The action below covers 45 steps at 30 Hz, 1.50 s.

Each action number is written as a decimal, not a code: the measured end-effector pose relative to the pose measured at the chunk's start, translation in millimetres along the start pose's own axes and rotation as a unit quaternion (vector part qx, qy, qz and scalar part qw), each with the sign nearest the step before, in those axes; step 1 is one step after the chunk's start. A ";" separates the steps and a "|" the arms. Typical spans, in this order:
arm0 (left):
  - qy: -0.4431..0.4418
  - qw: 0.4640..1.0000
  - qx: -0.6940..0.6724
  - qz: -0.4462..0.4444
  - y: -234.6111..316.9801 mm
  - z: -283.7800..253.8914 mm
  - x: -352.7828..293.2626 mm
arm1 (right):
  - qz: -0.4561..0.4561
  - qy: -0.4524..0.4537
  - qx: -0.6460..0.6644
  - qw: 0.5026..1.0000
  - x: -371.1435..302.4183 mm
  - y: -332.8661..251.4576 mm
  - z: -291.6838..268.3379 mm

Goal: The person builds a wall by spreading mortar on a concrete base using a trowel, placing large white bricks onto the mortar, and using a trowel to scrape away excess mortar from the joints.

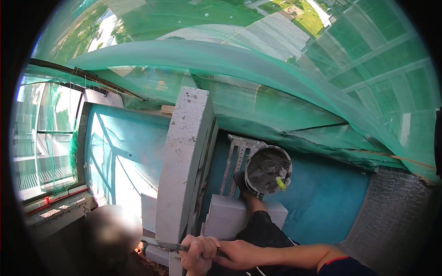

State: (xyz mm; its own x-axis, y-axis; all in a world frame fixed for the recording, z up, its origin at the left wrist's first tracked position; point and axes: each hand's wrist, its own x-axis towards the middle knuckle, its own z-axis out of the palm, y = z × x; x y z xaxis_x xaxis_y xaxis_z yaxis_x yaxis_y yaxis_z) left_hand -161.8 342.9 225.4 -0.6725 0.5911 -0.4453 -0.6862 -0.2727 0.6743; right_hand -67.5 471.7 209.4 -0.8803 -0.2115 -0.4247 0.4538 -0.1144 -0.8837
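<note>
Low in the picture, my left hand (199, 254) is closed in a fist round a long, flat grey metal tool (163, 244), whose exact kind I cannot make out. The tool's narrow end points left, across the lower part of the pale block wall (183, 152). Beside it, my right hand (238, 254) is closed too; a dark piece in line with the tool shows between the hands, and its fingertips are partly hidden. Whether the tool touches the wall is unclear. Ahead of my foot stands a bucket (249, 177) of grey mortar (267, 168), with a yellow-green handle (281, 184) sticking out.
Pale blocks (225, 216) lie near my leg. A dusty metal frame (237, 158) stands by the bucket on the blue-green floor (313, 193). Another person's blurred head (113, 230) is at lower left, close to the tool. Green netting (258, 106) hangs along the open side.
</note>
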 end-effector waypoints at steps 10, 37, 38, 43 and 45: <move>0.058 0.781 0.621 0.016 33.4 19.2 104.5 | 0.043 0.227 0.387 0.893 4.6 35.2 -51.0; 0.096 0.565 0.818 0.047 -4.0 -119.1 89.2 | 0.077 0.280 0.744 0.602 214.8 73.5 -79.0; 0.094 0.567 0.817 0.046 -2.8 -118.4 88.6 | 0.077 0.288 0.741 0.602 215.6 72.6 -76.3; 0.099 0.571 0.814 0.050 -3.2 -124.0 90.2 | 0.084 0.304 0.694 0.647 207.2 66.4 -76.5; 0.087 0.560 0.821 0.068 -2.6 -129.4 90.6 | 0.097 0.295 0.669 0.675 195.9 60.6 -78.2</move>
State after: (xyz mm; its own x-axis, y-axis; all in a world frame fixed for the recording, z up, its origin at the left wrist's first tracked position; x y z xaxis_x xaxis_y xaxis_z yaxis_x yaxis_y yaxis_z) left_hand -256.8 299.0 107.1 -0.8028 0.5278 -0.2775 0.4585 0.8439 0.2785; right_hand -223.2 499.3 57.3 -0.5095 0.0304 -0.8599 -0.0613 -0.9981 0.0011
